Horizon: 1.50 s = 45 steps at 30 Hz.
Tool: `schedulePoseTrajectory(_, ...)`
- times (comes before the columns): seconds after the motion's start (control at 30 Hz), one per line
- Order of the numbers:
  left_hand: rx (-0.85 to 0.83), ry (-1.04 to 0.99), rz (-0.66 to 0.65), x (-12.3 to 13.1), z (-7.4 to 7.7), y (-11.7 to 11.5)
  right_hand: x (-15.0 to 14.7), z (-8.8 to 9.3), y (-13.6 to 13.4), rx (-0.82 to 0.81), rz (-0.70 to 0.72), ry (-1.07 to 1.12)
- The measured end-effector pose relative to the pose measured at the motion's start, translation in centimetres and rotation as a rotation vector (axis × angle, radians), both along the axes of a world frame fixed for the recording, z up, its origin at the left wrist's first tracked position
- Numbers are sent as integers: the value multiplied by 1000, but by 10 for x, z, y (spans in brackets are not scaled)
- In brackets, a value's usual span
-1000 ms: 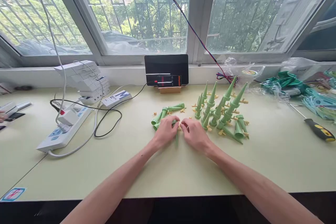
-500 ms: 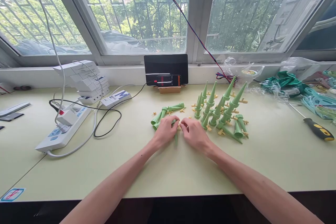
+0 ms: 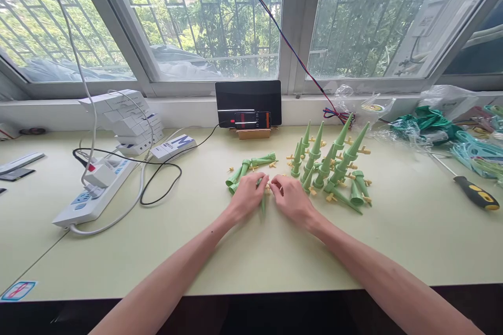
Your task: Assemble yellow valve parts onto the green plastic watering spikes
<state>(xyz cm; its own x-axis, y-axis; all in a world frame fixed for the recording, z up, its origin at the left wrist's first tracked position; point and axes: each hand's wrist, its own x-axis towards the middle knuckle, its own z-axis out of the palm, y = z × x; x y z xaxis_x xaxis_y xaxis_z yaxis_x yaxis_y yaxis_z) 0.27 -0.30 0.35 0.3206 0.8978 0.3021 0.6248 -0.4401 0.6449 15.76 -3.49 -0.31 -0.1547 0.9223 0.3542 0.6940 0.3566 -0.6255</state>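
Note:
A green plastic watering spike [image 3: 263,207] is gripped in my left hand [image 3: 248,194], its narrow tip pointing down toward me. Close beside it, my right hand [image 3: 291,200] pinches at a small yellow valve [image 3: 269,188] on the spike's side; the fingertips cover most of it. Left of and behind my left hand lie loose green spikes [image 3: 244,168] with small yellow valves among them. To the right of my right hand stand several green spikes with their tips up [image 3: 315,153], yellow valves sticking out of their sides. Others lie on their sides in front of that group.
A black tablet [image 3: 248,99] with a phone [image 3: 257,120] before it leans by the window. A power strip [image 3: 94,199], cables and white boxes [image 3: 129,120] occupy the left. At the right are a screwdriver [image 3: 476,192], clear wrapping and green plastic bags [image 3: 426,123].
Both hands stay almost in place at the spike, with only slight finger movement at the yellow valve. The other spikes have not moved.

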Motion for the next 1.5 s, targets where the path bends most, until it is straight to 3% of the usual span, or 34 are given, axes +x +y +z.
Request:
schedulePoseTrajectory(0.6,53,-114,124,-2,2,2,3,3,2,10,-30,31)
schedulePoseTrajectory(1.5,77,-177,6,1,-1,-1,2,-4,5,35,30,121)
